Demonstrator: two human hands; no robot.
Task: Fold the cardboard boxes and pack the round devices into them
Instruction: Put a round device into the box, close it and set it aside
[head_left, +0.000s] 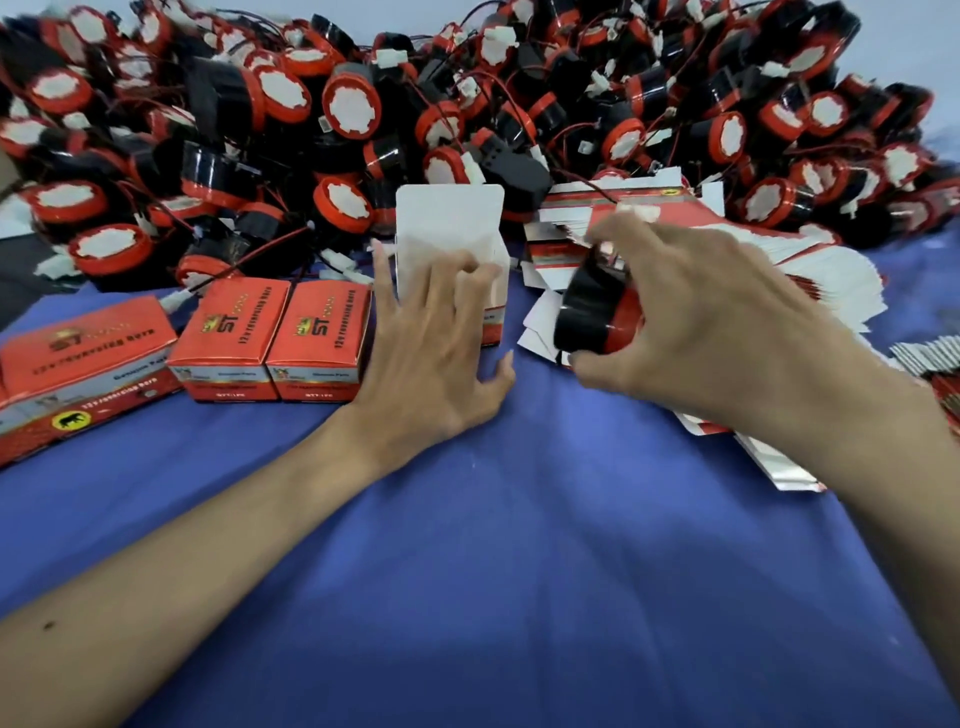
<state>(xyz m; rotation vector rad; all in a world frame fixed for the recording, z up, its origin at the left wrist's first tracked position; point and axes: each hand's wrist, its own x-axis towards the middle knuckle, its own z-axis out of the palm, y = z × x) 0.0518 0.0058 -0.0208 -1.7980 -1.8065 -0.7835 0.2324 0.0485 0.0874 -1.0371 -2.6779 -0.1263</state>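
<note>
Nearest, blue cloth (519, 571) under both forearms. Then left hand (431, 358), fingers straight and spread, holding nothing, laid against the front of the upright open box (449, 218), white lid flap raised. Just right of it, right hand (701, 322) curled round a black-and-red round device (592, 312), clear of the box. Leftward, closed boxes (234, 332) in a row. Behind the right hand, flat box blanks (810, 270) fanned out. Farthest back, heap of devices (311, 104).

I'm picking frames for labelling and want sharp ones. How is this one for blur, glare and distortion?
Head view: the right hand and the round device it grips are smeared by motion; the left hand on the open box is sharper; light is even with soft shadows; glossy highlights on the pile of devices; wide-angle bending toward the edges.
</note>
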